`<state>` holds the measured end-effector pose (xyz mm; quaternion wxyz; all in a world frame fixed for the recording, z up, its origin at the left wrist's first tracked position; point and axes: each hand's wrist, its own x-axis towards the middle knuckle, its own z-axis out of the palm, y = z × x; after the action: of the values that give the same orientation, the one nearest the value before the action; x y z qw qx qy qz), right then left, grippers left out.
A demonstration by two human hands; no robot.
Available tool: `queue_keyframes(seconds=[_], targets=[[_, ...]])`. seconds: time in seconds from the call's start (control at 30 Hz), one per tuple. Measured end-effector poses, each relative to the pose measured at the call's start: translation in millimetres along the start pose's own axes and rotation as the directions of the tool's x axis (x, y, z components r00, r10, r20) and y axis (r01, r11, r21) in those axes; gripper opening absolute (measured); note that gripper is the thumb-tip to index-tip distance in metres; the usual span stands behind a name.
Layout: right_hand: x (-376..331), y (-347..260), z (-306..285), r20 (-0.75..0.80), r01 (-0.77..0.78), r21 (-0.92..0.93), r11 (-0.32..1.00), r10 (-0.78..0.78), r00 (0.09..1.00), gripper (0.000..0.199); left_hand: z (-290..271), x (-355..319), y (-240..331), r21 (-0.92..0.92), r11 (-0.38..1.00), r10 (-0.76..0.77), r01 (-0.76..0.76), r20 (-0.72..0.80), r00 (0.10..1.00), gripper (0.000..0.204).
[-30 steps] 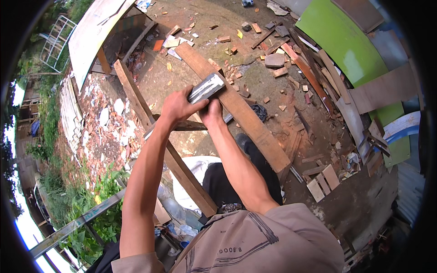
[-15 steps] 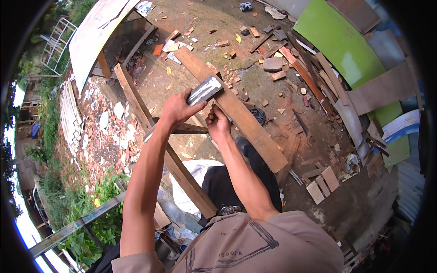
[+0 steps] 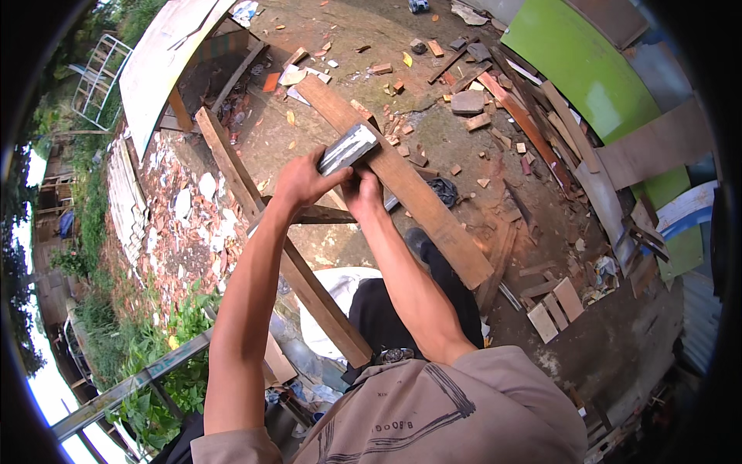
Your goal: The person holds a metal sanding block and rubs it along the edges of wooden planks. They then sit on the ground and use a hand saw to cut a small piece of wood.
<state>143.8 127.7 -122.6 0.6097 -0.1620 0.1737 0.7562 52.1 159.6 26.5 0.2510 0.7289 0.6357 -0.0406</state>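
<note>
My left hand (image 3: 303,184) grips a short grey block (image 3: 348,151) with a worn white upper face. The block's far end lies over a long brown wooden plank (image 3: 417,203) that slants from upper left to lower right; whether it touches the plank I cannot tell. Just beneath the block, my right hand (image 3: 363,196) is closed, its fingers curled and mostly hidden, so what it holds does not show. Left of both hands runs a second wooden beam (image 3: 315,292), with a darker crosspiece (image 3: 321,215) reaching from it toward my right hand.
Wood offcuts and a grey stone block (image 3: 468,102) litter the ground ahead. Stacked boards and a green panel (image 3: 576,77) line the right side. Broken rubble (image 3: 197,224) spreads at left below a pale sheet (image 3: 158,73). A black bag (image 3: 442,191) lies beyond the plank.
My right hand has moved slightly up and in under the block, and its fingers are now more hidden. The left hand keeps its grip on the block, which has hardly moved.
</note>
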Motion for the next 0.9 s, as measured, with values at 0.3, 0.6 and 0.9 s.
queue_keyframes(seconds=[0.3, 0.6, 0.9], targets=[[-81, -48, -39, 0.012, -0.079, -0.314, 0.946, 0.087, 0.996, 0.009, -2, -2, 1, 0.028, 1.000, 0.007, -0.007, -0.007, 1.000, 0.072], [-190, -79, 35, 0.449, 0.449, -0.893, 0.012, -0.015, 0.893, 0.017, 0, -10, -7, 0.087, 0.995, 0.061, -0.050, -0.130, 0.990, 0.079], [-186, -138, 46, 0.730, 0.587, -0.434, -0.683, 0.116, 0.674, 0.010, 12, -18, 0, 0.130, 0.991, 0.013, 0.006, -0.142, 0.990, 0.091]])
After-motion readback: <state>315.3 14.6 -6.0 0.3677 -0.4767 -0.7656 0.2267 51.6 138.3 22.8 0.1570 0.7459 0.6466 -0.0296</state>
